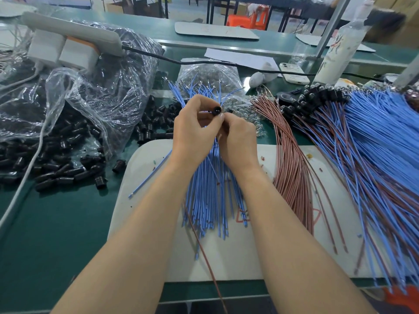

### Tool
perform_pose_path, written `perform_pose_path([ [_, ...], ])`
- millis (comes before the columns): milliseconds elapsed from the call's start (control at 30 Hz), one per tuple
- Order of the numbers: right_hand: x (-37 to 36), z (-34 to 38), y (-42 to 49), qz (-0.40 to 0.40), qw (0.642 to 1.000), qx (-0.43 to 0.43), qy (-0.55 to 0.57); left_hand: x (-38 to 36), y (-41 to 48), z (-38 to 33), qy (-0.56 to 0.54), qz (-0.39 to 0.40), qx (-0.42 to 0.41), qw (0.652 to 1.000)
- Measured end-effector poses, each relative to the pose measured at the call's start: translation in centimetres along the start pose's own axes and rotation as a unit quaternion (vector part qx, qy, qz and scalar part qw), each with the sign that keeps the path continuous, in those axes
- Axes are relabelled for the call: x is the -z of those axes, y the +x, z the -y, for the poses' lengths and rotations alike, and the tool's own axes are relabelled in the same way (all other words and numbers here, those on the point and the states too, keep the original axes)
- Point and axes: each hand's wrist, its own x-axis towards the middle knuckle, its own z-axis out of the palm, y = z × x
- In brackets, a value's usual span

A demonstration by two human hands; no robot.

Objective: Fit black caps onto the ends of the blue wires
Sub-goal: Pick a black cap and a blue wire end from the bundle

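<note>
My left hand [195, 130] pinches a small black cap [217, 109] at its fingertips, above the middle of the table. My right hand [238, 137] meets it from the right and pinches a thin wire at the cap; the wire's end is hidden by my fingers. Under both hands a bundle of blue wires [208, 196] fans out over a white mat [145, 168], bare tips pointing away from me. Loose black caps [68, 171] spill from a clear plastic bag [74, 103] on the left.
Pink-brown wires [292, 168] lie right of the bundle. Further right is a large pile of capped blue and brown wires [381, 141]. A power strip [68, 41], a clear bag of small parts [208, 75], a phone [293, 73] and a spray bottle [340, 44] stand behind on the green table [56, 223].
</note>
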Motion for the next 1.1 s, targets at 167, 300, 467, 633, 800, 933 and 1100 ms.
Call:
perform_pose_path([
  [167,0.9,-0.1,0.6,0.013,0.999,-0.046,0.003,-0.2,0.1,0.5,0.031,-0.016,0.026,0.999],
  [300,2.4,-1.9,2.5,-0.066,0.991,-0.098,-0.057,-0.2,0.4,1.0,0.036,-0.046,0.037,0.998],
  [467,1.7,-3.7,4.0,0.095,0.968,-0.184,-0.143,0.0,0.4,1.0,0.048,-0.059,0.038,0.996],
  [633,0.9,-3.1,3.6,0.066,0.98,-0.146,-0.117,0.1,0.5,1.1,0.046,-0.071,0.04,0.996],
  [800,1.9,-3.6,3.0,0.047,0.98,-0.16,-0.111,0.0,0.5,1.0,0.047,-0.067,0.038,0.996],
  [933,2.4,-3.2,2.5,-0.011,0.989,-0.132,-0.065,0.0,0.5,0.9,0.049,-0.046,0.042,0.997],
  [1100,3.4,-1.4,2.5,-0.026,0.956,-0.148,0.251,-0.2,0.4,0.8,0.059,-0.019,0.047,0.997],
])
